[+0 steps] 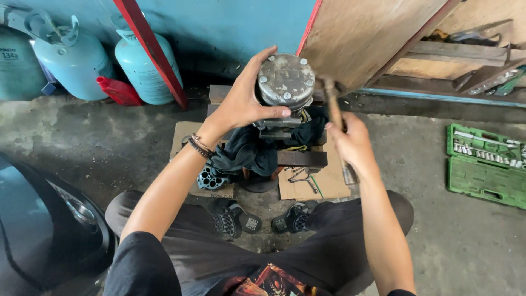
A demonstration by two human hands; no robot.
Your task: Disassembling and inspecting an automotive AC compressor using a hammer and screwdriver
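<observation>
Left hand [241, 104] grips one compressor [285, 82], right hand [353, 143] one hammer [332, 101], two gas cylinders [71, 60] behind

compressor [286, 82] on cloth [246, 151] | gas cylinders [104, 63] behind-left | socket case [485, 164] right

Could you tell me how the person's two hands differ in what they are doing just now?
The left hand wraps the round grey metal housing, fingers spread over its top; the right hand is closed on a hammer handle, blurred. The left is higher, the right lower. Both are bare.
</observation>
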